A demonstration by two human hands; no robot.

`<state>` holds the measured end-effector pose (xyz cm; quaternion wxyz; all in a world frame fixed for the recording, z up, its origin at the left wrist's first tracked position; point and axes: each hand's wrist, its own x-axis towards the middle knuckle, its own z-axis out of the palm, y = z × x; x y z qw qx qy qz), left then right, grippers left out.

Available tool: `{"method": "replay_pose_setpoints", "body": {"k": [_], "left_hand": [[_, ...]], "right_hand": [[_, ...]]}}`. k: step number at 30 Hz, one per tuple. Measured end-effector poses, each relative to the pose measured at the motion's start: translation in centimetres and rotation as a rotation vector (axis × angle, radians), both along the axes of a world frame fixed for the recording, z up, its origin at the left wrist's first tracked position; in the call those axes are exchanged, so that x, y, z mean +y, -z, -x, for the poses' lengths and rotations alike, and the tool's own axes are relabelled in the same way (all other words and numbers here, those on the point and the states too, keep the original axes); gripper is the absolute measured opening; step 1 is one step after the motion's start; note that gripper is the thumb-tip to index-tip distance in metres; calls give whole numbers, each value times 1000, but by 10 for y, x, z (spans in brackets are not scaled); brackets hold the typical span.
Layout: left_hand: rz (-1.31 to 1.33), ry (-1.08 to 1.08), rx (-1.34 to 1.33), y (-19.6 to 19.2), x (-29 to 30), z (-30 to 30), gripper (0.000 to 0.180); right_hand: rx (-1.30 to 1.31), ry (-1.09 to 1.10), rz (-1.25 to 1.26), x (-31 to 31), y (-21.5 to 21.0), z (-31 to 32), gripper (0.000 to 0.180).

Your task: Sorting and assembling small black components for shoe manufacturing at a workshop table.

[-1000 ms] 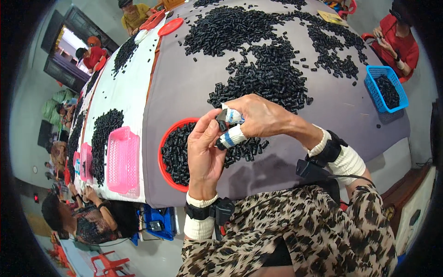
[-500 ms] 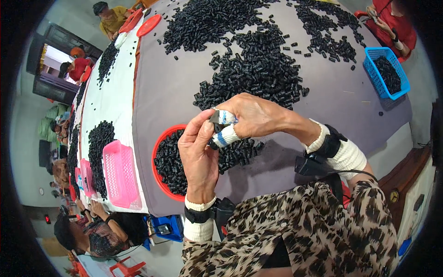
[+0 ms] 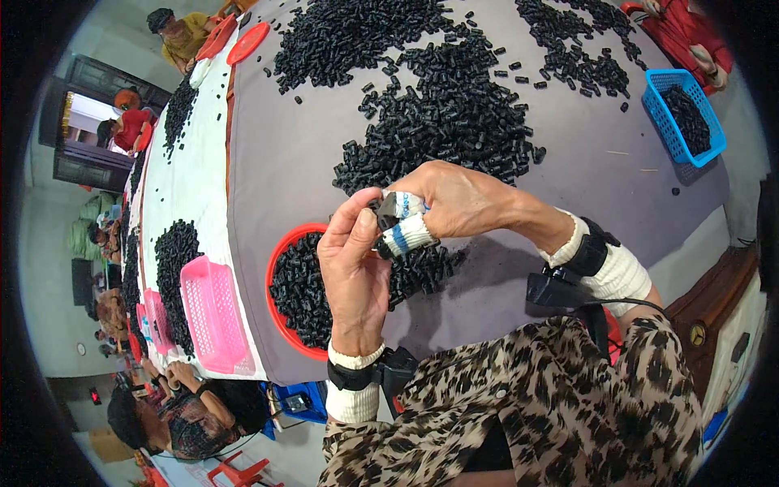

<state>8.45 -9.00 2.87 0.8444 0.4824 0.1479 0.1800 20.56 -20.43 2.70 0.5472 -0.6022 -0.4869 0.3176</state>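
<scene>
My left hand is upright, its thumb and fingertips pinching a small black piece that is mostly hidden. From the right, my right hand meets it, with white, blue-striped wraps on its thumb and forefinger. Between those wrapped fingers sits a flat, dark grey blade-like piece, close against the left fingertips. Below and beside my hands, a round red basin holds many short black ribbed cylinders. More of these lie heaped on the grey cloth just right of the basin.
A large heap of black cylinders spreads across the grey-covered table. At the right edge stands a blue basket of black pieces. Pink baskets sit on the white-covered table to the left. Several people work around the tables.
The view has shifted slightly. My hands stay together in nearly the same pose, and the grey blade-like piece shows a little more. The person in red at the far right has lowered a hand.
</scene>
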Motion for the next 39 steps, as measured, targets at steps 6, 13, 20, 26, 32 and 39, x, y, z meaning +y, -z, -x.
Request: {"method": "replay_pose_setpoints", "body": {"k": [6,13,20,26,32,39], "left_hand": [[175,77,-88,4,4,2,25],[160,85,-92,0,1,2,26],[169,111,-119,6,5,5,28],[140,75,-77,6,5,7,27],[-59,-56,-21,6,29,22,21],[-621,-431,321,48,87,68,23]], "right_hand": [[-88,50,42,-1,-11,0,32],[-111,47,32,-1,-12,2,32],[-105,23,25,-1,-11,3,30],[-130,11,53,0,-8,3,33],[-116,83,12,-2,6,-4,41],[-183,203,5,-13,12,-23,32]]}}
